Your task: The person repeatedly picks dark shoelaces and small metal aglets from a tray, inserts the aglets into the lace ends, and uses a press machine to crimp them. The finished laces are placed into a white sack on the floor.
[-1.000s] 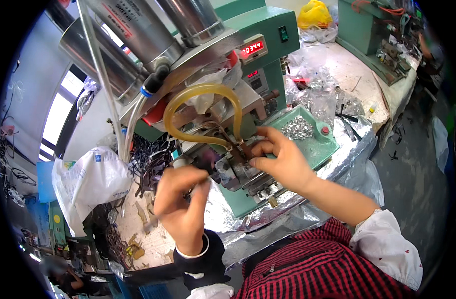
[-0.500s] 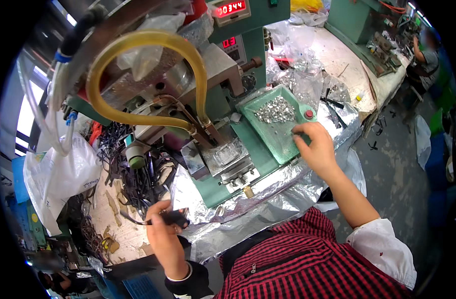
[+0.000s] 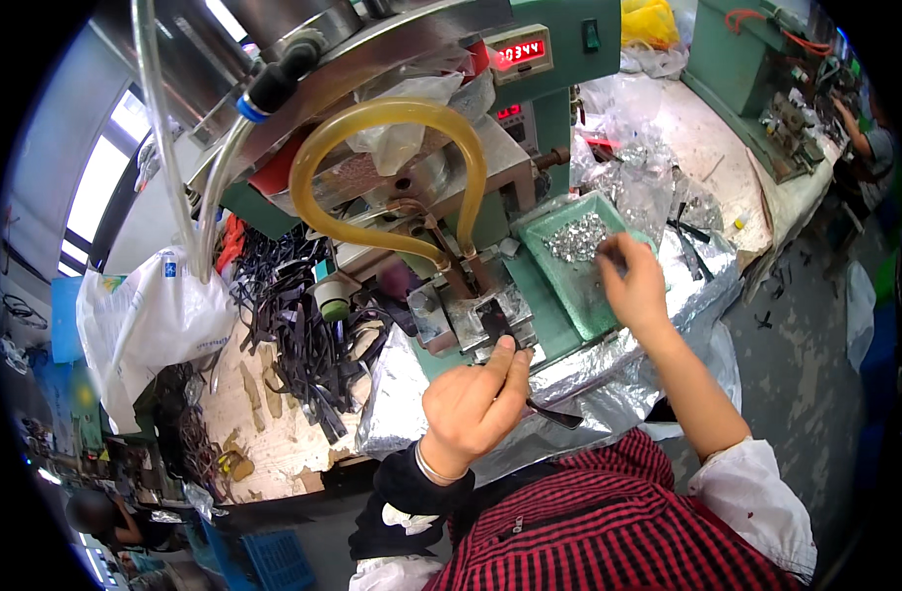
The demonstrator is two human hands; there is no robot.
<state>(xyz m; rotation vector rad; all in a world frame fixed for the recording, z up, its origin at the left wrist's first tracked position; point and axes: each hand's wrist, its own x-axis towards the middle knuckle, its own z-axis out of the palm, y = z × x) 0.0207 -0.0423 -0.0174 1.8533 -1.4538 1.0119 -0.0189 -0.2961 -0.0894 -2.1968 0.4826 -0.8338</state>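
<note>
My left hand (image 3: 473, 406) is closed on a black strap (image 3: 492, 320). One end of the strap lies over the metal die (image 3: 518, 303) of a green press, and its loose end hangs out below my fingers. My right hand (image 3: 636, 294) is over the right side of a green tray (image 3: 591, 317), fingers bent and drawn together. What it pinches, if anything, is too small to make out. Small shiny metal pieces (image 3: 575, 238) lie heaped at the tray's far end.
A yellow hose (image 3: 303, 182) loops in front of the press. Many black straps (image 3: 298, 340) are piled to the left, beside a white plastic bag (image 3: 156, 320). Silver foil (image 3: 397, 409) covers the near table edge. Clear plastic bags (image 3: 633, 177) lie behind the tray.
My left hand has moved right and forward, bringing the strap from the near table edge onto the die. My right hand stays over the tray. The whole view has shifted.
</note>
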